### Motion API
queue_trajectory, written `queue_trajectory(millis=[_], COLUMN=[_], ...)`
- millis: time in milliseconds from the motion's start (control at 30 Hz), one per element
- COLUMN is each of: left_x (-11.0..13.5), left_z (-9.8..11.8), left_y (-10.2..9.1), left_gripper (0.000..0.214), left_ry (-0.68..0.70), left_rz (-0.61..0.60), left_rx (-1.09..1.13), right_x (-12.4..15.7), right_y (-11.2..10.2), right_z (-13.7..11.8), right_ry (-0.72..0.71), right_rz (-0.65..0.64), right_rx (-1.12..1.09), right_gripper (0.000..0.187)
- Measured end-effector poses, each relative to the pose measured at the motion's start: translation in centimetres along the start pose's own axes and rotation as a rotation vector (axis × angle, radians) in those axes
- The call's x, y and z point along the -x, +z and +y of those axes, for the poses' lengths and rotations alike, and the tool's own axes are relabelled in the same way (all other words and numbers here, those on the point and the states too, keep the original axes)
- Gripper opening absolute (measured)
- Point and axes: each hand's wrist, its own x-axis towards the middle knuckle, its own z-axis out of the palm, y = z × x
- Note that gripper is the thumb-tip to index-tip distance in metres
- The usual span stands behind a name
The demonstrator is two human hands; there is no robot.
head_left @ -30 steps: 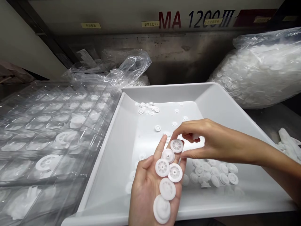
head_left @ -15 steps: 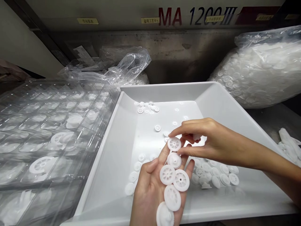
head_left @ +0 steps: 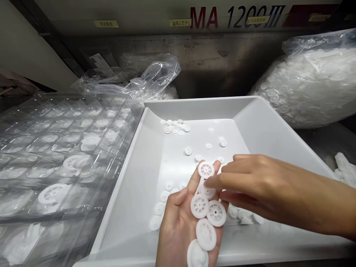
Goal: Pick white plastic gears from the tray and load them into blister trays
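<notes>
Gears (head_left: 206, 234) across outstretched left hand (head_left: 183, 224)

Across the back ran a pale machine panel (head_left: 150, 9) bearing red and dark "MA 1200 III" lettering (head_left: 204, 17), a dark red block (head_left: 299, 13) and small yellow labels (head_left: 106, 23), above a stained metal strip (head_left: 200, 48), while crumpled clear plastic (head_left: 161, 76) lay at back left and a bulging transparent bag (head_left: 314, 85) sat at far right.
</notes>
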Motion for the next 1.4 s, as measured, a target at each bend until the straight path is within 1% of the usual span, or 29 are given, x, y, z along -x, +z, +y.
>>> queue_trajectory(millis=[100, 200, 300, 367, 433, 500, 567, 633, 733, 867, 1000, 1100, 1167, 1233, 1333, 1400], left_x=[0.2, 0.2, 0.1, -0.1, -0.2, -0.2, -0.2, -0.1, 0.1, 0.1, 0.0, -0.1, -0.1, -0.1, -0.2, -0.1], left_z=[0.0, 0.1, 0.2, 0.3, 0.3, 0.2, 0.0, -0.1, -0.2, 0.0, 0.0, 0.0, 0.0, 0.0, 0.1, 0.0], left_y=[0.0, 0.2, 0.9, 1.4, 1.6, 1.5, 1.2, 1.0, 0.8, 0.8, 0.7, 0.6, 0.6, 0.6, 0.5, 0.5], left_gripper=[0.046, 0.048, 0.052, 0.055, 0.056, 0.058, 0.059, 0.058, 0.058, 0.061, 0.057, 0.059, 0.061, 0.063, 0.064, 0.064], left_ry=[0.004, -0.002, -0.016, -0.008, 0.027, 0.069, 0.095, 0.112, 0.116, 0.080, 0.062, 0.063, 0.071, 0.069, 0.061, 0.054], left_rz=[-0.019, 0.005, 0.078, 0.134, 0.162, 0.161, 0.144, 0.114, 0.075, 0.075, 0.057, 0.054, 0.055, 0.063, 0.068, 0.062], left_rx=[-0.015, -0.021, -0.005, 0.024, 0.062, 0.099, 0.135, 0.161, 0.189, 0.202, 0.213, 0.225, 0.233, 0.233, 0.230, 0.231], right_x=[0.1, 0.1, -0.1, -0.3, -0.4, -0.3, -0.2, -0.2, -0.4, -0.7, -0.9, -1.0, -0.9, -0.7, -0.5, -0.5], right_y=[0.6, 1.0, 0.9, 0.5, 0.0, -0.5, -0.8, -0.8, -0.7, -0.4, 0.0, 0.2, 0.0, -0.3, -0.8, -0.8], right_z=[-0.2, -0.2, -0.2, -0.1, 0.2, 0.6, 1.2, 1.6, 2.0, 2.2, 2.6, 2.7, 2.6, 2.5, 2.2, 2.1], right_ry=[-0.030, -0.056, -0.074, -0.025, 0.048, 0.116, 0.180, 0.264, 0.364, 0.442, 0.462, 0.457, 0.460, 0.457, 0.423, 0.364], right_rz=[-0.003, 0.007, 0.028, 0.010, 0.000, 0.042, 0.106, 0.129, 0.062, -0.002, -0.071, -0.085, -0.060, 0.002, 0.153, 0.232], right_rx=[0.086, 0.163, 0.165, 0.096, -0.009, -0.086, -0.109, -0.120, -0.213, -0.321, -0.388, -0.388, -0.352, -0.299, -0.228, -0.203], right_gripper=[0.024, 0.015, 0.006, 0.012, 0.016, 0.017, 0.019, 0.021, 0.021, 0.025, 0.032, 0.035, 0.034, 0.032, 0.028, 0.021])
